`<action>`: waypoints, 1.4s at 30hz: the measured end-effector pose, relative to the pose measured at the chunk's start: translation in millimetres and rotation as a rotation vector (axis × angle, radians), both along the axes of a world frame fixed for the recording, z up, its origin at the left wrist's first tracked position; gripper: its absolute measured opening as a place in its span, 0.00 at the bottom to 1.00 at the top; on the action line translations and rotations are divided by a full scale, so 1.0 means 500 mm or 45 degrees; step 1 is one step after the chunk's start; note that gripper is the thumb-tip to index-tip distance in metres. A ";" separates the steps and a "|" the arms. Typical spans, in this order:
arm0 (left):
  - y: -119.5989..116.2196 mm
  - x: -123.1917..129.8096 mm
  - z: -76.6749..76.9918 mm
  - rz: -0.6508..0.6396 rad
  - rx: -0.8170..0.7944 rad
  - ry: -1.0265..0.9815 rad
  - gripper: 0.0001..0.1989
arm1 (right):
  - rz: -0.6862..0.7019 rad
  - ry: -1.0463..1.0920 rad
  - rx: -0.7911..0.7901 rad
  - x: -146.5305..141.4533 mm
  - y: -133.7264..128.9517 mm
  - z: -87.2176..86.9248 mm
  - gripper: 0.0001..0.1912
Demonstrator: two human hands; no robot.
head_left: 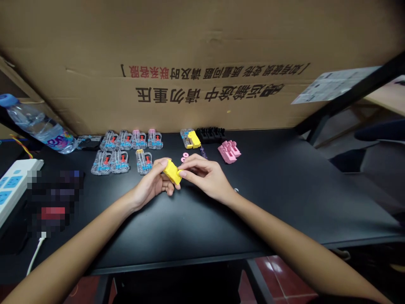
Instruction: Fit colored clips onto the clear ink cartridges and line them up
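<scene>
Over the middle of the black table, my left hand (154, 182) grips a small yellow plastic part (171, 171) between thumb and fingers. My right hand (207, 175) meets it from the right, thumb and index finger pinched on a small yellow round piece (180, 172) at the part's end. Whether that piece is separate or attached, I cannot tell. Just beyond the hands lie small pink rings (185, 155). Farther back is a clear casing with a yellow part (190, 139), beside a row of black pieces (211, 134) and a cluster of pink parts (229, 151).
Several clear casings with red and blue pieces (120, 161) stand at the back left. A water bottle (39, 122) leans near them. A white power strip (15, 183) lies at the left edge. Behind everything rises a cardboard wall (215, 46).
</scene>
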State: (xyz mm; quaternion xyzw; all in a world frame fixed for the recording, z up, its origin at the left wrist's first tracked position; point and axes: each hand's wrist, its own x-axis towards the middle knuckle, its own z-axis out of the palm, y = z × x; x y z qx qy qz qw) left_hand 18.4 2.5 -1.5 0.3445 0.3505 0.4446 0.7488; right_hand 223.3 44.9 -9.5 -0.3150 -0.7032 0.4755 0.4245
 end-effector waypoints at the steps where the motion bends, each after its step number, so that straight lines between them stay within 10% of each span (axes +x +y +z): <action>1: 0.000 0.000 0.000 -0.001 0.004 0.007 0.32 | 0.014 0.013 -0.045 0.000 0.000 -0.002 0.13; 7: 0.000 0.000 -0.002 -0.009 0.017 0.026 0.32 | 0.113 0.119 -0.311 -0.002 -0.009 -0.001 0.22; 30: -0.006 -0.025 0.021 -0.287 0.196 0.464 0.33 | 0.264 -0.039 -0.066 0.012 -0.014 0.012 0.20; 42: 0.032 -0.117 0.047 0.303 1.146 2.341 0.15 | 0.060 0.131 -0.393 0.017 0.004 0.006 0.22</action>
